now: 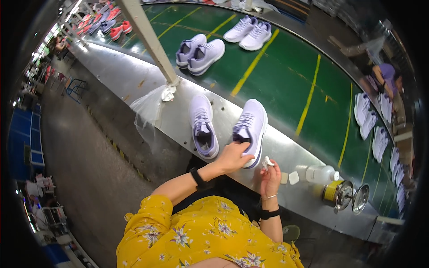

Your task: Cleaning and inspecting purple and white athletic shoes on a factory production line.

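My left hand (233,157) grips a lavender sneaker (255,119) by its heel, fingers reaching into the opening and thumb on the outside. The shoe's white sole faces right, and its toe points away from me. To its left, the matching lavender sneaker (200,117) stands on the metal ledge, not touched by either hand. My right hand (270,177) is just right of the held shoe's heel, its fingers pinched on a small crumpled white cloth (267,163). Whether the cloth touches the shoe I cannot tell.
On the metal ledge (313,169) stand a white plastic bottle (319,174) and a yellow tin with a metal dispenser top (336,192). Two small pale blocks (293,177) lie nearby. A green conveyor belt (286,76) carries more sneakers (205,56). A post (149,40) with a plastic bag (149,111) rises at left.
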`<action>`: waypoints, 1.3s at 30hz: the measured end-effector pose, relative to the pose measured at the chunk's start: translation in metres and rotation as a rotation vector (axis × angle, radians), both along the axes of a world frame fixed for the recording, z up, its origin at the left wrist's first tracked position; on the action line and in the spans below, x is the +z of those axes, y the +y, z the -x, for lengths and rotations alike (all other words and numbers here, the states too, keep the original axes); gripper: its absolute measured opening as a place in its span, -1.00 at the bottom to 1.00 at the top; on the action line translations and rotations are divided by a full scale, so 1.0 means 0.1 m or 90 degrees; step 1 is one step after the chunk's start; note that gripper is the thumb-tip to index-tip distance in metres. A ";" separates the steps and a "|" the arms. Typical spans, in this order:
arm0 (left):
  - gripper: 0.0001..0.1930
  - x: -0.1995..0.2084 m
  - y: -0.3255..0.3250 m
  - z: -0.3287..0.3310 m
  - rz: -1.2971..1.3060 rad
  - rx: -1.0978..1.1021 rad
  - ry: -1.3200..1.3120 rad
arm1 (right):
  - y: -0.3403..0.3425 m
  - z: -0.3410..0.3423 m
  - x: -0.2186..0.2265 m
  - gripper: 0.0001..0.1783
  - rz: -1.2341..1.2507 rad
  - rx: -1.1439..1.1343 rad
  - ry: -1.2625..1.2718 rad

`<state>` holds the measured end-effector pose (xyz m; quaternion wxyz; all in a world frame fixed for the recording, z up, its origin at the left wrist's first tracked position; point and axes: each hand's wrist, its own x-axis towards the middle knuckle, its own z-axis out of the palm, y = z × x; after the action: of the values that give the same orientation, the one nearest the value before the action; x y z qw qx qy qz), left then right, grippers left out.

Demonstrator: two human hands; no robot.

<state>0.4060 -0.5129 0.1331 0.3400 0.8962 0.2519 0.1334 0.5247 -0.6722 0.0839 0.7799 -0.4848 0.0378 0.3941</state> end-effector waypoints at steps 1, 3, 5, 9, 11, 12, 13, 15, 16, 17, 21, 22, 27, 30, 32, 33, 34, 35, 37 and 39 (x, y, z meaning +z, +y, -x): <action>-0.52 0.06 -0.05 0.12 0.170 0.039 -0.062 | 0.02 -0.02 0.06 -0.78 -0.048 -0.004 0.037; -0.45 0.09 -0.20 0.30 0.407 0.074 -0.146 | 0.03 -0.07 0.13 -0.77 -0.104 -0.018 0.085; -0.46 0.04 -0.34 0.50 0.384 0.063 -0.085 | 0.05 -0.14 0.14 -0.75 -0.087 -0.002 0.065; -0.49 -0.08 -0.43 0.60 0.345 0.096 -0.022 | 0.14 -0.19 0.15 -0.82 0.027 0.048 -0.135; -0.51 -0.03 -0.35 0.56 0.302 0.105 -0.026 | 0.26 -0.14 0.23 -0.87 0.074 0.059 -0.362; -0.51 -0.05 -0.35 0.57 0.309 0.102 -0.023 | 0.30 -0.11 0.29 -0.87 0.081 0.058 -0.360; -0.52 -0.06 -0.32 0.57 0.296 0.087 -0.010 | 0.34 -0.09 0.37 -0.83 0.159 0.071 -0.526; -0.55 -0.11 -0.33 0.57 0.265 0.070 -0.027 | 0.45 -0.02 0.38 -0.73 0.255 0.074 -0.714; -0.55 -0.09 -0.32 0.56 0.273 0.065 -0.024 | 0.47 -0.01 0.36 -0.73 0.265 0.073 -0.712; -0.60 -0.06 -0.31 0.56 0.276 0.062 0.002 | 0.49 -0.02 0.34 -0.75 0.261 0.058 -0.736; -0.67 -0.05 -0.31 0.54 0.249 0.056 -0.034 | 0.76 -0.23 0.39 -0.81 0.274 0.037 -0.785; -0.68 -0.06 -0.31 0.53 0.223 0.054 -0.074 | 0.88 -0.32 0.41 -0.83 0.282 0.039 -0.788; -0.66 -0.08 -0.30 0.48 0.193 0.020 -0.074 | 1.32 -0.73 0.32 -0.89 0.290 0.081 -0.776; -0.65 -0.07 -0.30 0.54 0.210 0.029 -0.034 | 1.21 -0.61 0.31 -0.89 0.289 0.091 -0.778; -0.64 -0.04 -0.27 0.53 0.240 0.035 -0.005 | 0.93 -0.41 0.34 -0.87 0.289 0.042 -0.842; -0.66 -0.04 -0.28 0.50 0.246 0.034 -0.022 | 0.82 -0.34 0.34 -0.87 0.292 0.043 -0.843; -0.67 -0.04 -0.30 0.50 0.254 0.034 -0.036 | 0.72 -0.24 0.34 -0.87 0.291 0.037 -0.807; -0.67 -0.04 -0.29 0.49 0.259 0.034 -0.034 | 0.67 -0.18 0.34 -0.87 0.291 0.030 -0.771; -0.68 -0.05 -0.26 0.47 0.183 0.005 -0.087 | 0.79 -0.27 0.32 -0.88 0.289 0.024 -0.787; -0.68 -0.05 -0.26 0.47 0.184 0.003 -0.086 | 1.08 -0.44 0.34 -0.89 0.278 0.019 -0.799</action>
<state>0.3588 -0.5389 0.1277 0.4813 0.8263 0.2473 0.1562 0.5691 -0.5644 0.1177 0.5321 -0.7698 -0.3512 0.0308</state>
